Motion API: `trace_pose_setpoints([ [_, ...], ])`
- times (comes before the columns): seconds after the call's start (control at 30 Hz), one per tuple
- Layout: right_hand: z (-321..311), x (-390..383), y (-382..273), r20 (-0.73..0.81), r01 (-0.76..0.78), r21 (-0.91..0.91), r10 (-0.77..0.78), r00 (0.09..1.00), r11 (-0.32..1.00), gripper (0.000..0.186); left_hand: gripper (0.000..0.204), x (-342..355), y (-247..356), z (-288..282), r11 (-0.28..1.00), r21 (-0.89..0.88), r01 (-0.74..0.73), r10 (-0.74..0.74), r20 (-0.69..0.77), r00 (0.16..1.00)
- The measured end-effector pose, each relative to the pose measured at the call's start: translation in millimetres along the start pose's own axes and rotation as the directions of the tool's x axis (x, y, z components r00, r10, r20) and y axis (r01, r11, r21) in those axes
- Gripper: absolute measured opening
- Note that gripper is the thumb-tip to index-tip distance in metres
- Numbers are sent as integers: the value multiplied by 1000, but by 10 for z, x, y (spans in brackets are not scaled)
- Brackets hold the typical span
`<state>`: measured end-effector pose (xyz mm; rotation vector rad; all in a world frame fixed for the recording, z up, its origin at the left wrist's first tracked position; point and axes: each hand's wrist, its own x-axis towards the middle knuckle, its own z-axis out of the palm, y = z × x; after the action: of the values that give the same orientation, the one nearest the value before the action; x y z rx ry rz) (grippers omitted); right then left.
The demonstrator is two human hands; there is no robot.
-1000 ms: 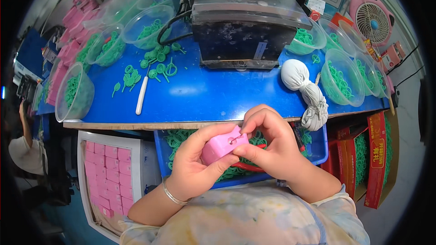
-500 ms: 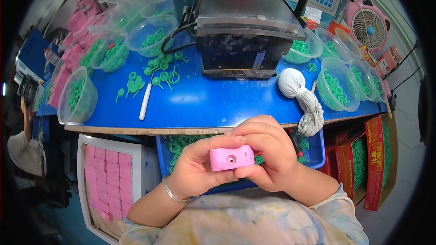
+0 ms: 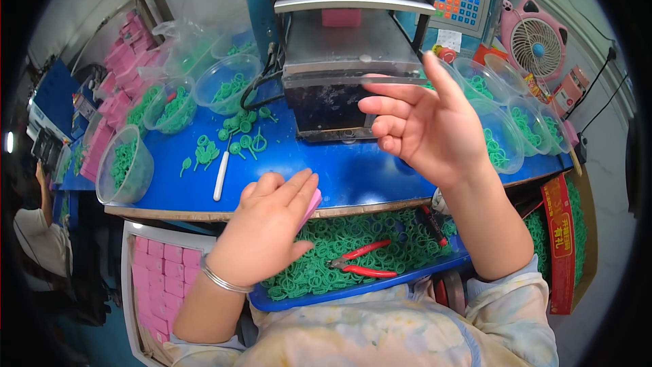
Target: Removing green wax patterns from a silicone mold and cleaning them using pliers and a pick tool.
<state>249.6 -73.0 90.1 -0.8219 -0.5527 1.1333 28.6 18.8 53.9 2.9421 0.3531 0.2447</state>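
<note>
My left hand is closed around a pink plastic block, mostly hidden behind its fingers, at the table's front edge. My right hand is raised palm-up before the black-and-steel press, fingers apart and empty. Below both hands, a blue tray holds many green plastic rings and red-handled cutters. A white-handled tool lies on the blue tabletop near loose green pieces. A pink block sits inside the press.
Clear bowls of green pieces line both sides, with pink blocks behind at left. A control panel, pink fan, red carton and case of pink blocks surround me. Another person is at far left.
My right hand has let go of the pink block and risen up and rightward, opening. My left hand has moved left with the block, turning its back upward. The white cloth bundle is now mostly hidden.
</note>
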Motion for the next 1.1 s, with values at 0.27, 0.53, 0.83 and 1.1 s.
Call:
trace_pose_setpoints([
  [0.27,-139,-461,212,213,-60,-153,92,973,986,46,87,-271,-209,-71,977,-83,196,-204,-108,973],
  [0.53,-361,-681,317,545,-498,25,406,734,867,71,90,-188,-35,-78,821,-526,-224,-258,-691,676],
  [0.83,-449,-997,259,76,-520,-266,555,828,812,66,83,135,-104,214,942,-331,50,-165,-330,929],
  [1.1,-692,-1017,553,299,-454,-152,478,826,878,67,75,96,100,240,862,-393,-319,0,-629,777],
])
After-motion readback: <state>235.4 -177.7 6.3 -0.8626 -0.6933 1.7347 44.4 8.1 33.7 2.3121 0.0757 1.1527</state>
